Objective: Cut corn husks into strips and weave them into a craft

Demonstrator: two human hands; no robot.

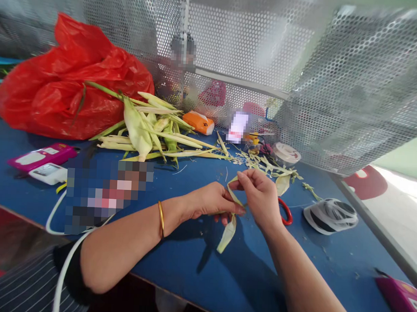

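Note:
Over the blue table (196, 262), my left hand (209, 201) and my right hand (260, 196) both pinch one pale green leaf strip (228, 231). The strip loops up between the fingers and its loose end hangs down toward the table. My left wrist wears a gold bangle (161, 218). Both hands are closed on the strip. Red-handled scissors (286, 211) lie just behind my right wrist, partly hidden.
A pile of green leaves and husks (150, 129) lies in front of a red plastic bag (68, 83). Leaf scraps (264, 166), an orange device (198, 123), a white tape roll (285, 153), a spool (331, 216) and pink items (42, 155) lie around. A perforated metal screen (338, 88) backs the table.

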